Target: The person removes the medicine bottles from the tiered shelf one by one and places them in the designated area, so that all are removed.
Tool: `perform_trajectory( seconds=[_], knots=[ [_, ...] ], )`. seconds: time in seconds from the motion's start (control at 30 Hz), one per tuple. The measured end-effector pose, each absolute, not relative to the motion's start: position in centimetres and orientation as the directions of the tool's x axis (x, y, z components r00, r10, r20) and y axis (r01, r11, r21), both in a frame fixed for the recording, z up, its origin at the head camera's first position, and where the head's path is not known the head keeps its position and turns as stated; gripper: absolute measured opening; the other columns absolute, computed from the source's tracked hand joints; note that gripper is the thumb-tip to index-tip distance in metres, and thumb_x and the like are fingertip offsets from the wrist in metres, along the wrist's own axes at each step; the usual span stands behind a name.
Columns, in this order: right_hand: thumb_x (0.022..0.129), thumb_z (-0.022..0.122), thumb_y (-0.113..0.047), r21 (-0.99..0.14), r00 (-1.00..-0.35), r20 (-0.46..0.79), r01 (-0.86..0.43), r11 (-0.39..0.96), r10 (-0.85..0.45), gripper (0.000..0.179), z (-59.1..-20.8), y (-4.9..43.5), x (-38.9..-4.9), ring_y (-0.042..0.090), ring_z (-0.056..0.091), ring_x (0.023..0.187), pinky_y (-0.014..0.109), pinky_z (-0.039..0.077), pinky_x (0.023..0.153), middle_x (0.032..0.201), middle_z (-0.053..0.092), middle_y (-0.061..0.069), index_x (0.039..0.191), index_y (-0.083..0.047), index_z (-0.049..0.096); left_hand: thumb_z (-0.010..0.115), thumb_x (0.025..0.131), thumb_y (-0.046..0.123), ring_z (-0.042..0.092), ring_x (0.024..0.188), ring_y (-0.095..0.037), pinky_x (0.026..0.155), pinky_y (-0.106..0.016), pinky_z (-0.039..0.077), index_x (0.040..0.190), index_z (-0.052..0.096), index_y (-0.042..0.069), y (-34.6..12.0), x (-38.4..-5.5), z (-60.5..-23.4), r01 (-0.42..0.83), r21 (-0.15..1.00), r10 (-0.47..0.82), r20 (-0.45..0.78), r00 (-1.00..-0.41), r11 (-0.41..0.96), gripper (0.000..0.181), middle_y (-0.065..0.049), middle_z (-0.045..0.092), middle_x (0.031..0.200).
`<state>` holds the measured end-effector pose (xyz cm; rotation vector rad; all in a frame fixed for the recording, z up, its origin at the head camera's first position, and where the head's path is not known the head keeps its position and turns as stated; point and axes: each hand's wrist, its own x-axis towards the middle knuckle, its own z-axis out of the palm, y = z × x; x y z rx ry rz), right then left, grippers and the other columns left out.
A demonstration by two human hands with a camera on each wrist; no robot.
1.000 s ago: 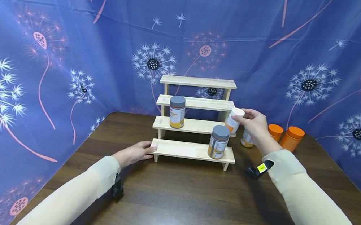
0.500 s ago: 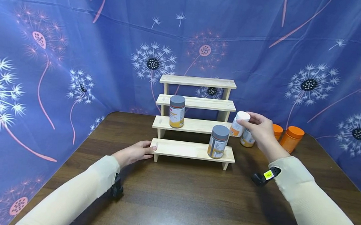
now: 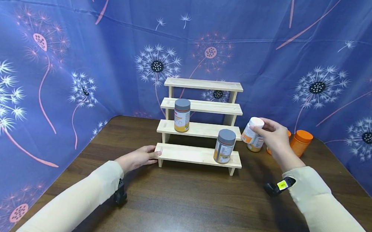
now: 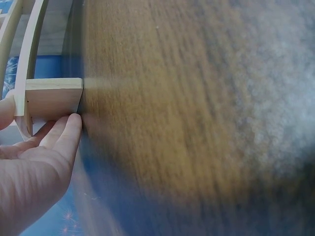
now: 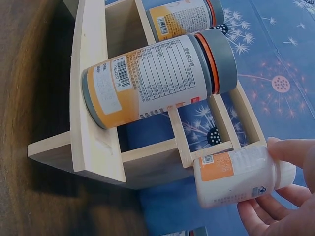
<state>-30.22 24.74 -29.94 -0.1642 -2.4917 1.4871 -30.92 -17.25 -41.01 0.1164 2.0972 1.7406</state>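
Observation:
My right hand point(image 3: 275, 139) holds a white pill bottle point(image 3: 251, 129) by its cap, thumb on one side and fingers on the other. In the right wrist view the bottle point(image 5: 236, 177), with an orange and white label, is off the steps, beside their right end. My left hand point(image 3: 139, 159) grips the left end of the lowest step of a four-step wooden display shelf point(image 3: 185, 153). In the left wrist view its thumb lies on the step and its fingers point(image 4: 69, 137) touch the leg. A grey-lidded supplement jar point(image 3: 224, 146) stands on the lowest step's right part.
Another grey-lidded jar point(image 3: 182, 116) stands on the second step's left part. On the dark wooden table point(image 3: 177, 205), right of the shelf, are a labelled jar point(image 3: 256, 144), partly hidden by the white bottle, and orange bottles point(image 3: 300, 142). A blue dandelion cloth point(image 3: 270, 79) hangs behind.
My right hand has carried the white pill bottle to the right and slightly down, from over the second step's right end to beside the shelf. The left hand has stayed in place.

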Motion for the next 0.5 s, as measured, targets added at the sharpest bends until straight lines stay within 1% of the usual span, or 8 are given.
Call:
perform_trajectory(
  seconds=[0.07,0.13,0.2,0.27,0.33,0.4,0.43,0.5],
  knots=[
    [0.087,0.070,-0.043,-0.872,-0.966,0.145,-0.023,0.488,0.214,0.069,-30.1,25.0,-30.1,0.012,0.052,0.104,0.030,0.051,0.094,0.130,0.055,0.012,0.143,-0.011,0.047,0.044,0.104,0.011,0.040,0.135,-0.036,0.115,-0.041,0.039,0.148,0.020,-0.011,-17.2,-30.9,-41.0,-0.191,0.957,0.320,-0.255,-0.913,0.218,0.055,-0.030,0.038,0.144],
    [0.088,0.070,-0.041,-0.867,-0.964,0.149,-0.022,0.498,0.218,0.066,-30.4,25.4,-30.0,0.007,0.052,0.098,0.019,0.050,0.086,0.122,0.058,0.007,0.142,-0.009,0.049,0.044,0.104,0.011,0.040,0.135,-0.036,0.115,-0.041,0.039,0.148,0.021,-0.010,-17.2,-30.9,-41.1,-0.194,0.957,0.319,-0.257,-0.912,0.214,0.054,-0.030,0.038,0.144],
    [0.088,0.071,-0.037,-0.865,-0.962,0.157,-0.024,0.501,0.225,0.065,-30.9,26.0,-29.9,0.001,0.051,0.091,0.011,0.048,0.077,0.110,0.060,-0.004,0.141,-0.007,0.050,0.043,0.104,0.011,0.040,0.135,-0.036,0.115,-0.041,0.040,0.147,0.022,-0.010,-17.2,-30.9,-41.1,-0.193,0.957,0.321,-0.256,-0.912,0.216,0.053,-0.030,0.039,0.143],
    [0.087,0.072,-0.036,-0.870,-0.959,0.159,-0.023,0.492,0.236,0.064,-31.4,26.6,-29.9,-0.003,0.049,0.086,0.006,0.046,0.071,0.098,0.056,-0.014,0.140,-0.005,0.050,0.043,0.104,0.011,0.041,0.134,-0.036,0.115,-0.042,0.040,0.147,0.022,-0.010,-17.2,-31.0,-41.1,-0.192,0.957,0.322,-0.255,-0.912,0.216,0.053,-0.029,0.039,0.143],
    [0.086,0.074,-0.036,-0.878,-0.955,0.159,-0.021,0.477,0.251,0.060,-32.0,27.6,-30.0,-0.006,0.049,0.083,0.005,0.046,0.068,0.089,0.053,-0.022,0.135,-0.007,0.055,0.043,0.104,0.011,0.040,0.135,-0.036,0.115,-0.042,0.040,0.147,0.023,-0.010,-17.2,-31.0,-41.1,-0.189,0.957,0.323,-0.254,-0.912,0.218,0.053,-0.029,0.039,0.143],
    [0.085,0.074,-0.036,-0.881,-0.954,0.155,-0.015,0.473,0.257,0.060,-32.4,28.3,-30.0,-0.006,0.049,0.082,0.005,0.045,0.069,0.084,0.051,-0.027,0.133,-0.006,0.055,0.043,0.104,0.011,0.040,0.135,-0.036,0.115,-0.042,0.039,0.147,0.023,-0.010,-17.2,-31.0,-41.1,-0.186,0.959,0.325,-0.250,-0.912,0.216,0.052,-0.029,0.039,0.143],
    [0.085,0.074,-0.037,-0.878,-0.954,0.149,-0.007,0.479,0.260,0.060,-32.5,28.7,-29.9,-0.006,0.048,0.082,0.006,0.044,0.070,0.085,0.051,-0.026,0.133,-0.006,0.055,0.043,0.104,0.011,0.040,0.135,-0.036,0.115,-0.042,0.040,0.147,0.023,-0.010,-17.2,-31.0,-41.1,-0.183,0.959,0.326,-0.249,-0.912,0.218,0.053,-0.029,0.039,0.143],
    [0.086,0.073,-0.039,-0.872,-0.955,0.131,0.016,0.488,0.266,0.063,-32.7,29.5,-29.8,-0.005,0.048,0.084,0.008,0.044,0.071,0.094,0.058,-0.018,0.135,-0.005,0.053,0.043,0.104,0.011,0.040,0.135,-0.037,0.115,-0.042,0.039,0.147,0.022,-0.011,-17.2,-31.0,-41.0,-0.180,0.960,0.328,-0.245,-0.912,0.216,0.053,-0.030,0.039,0.143]
  ],
)
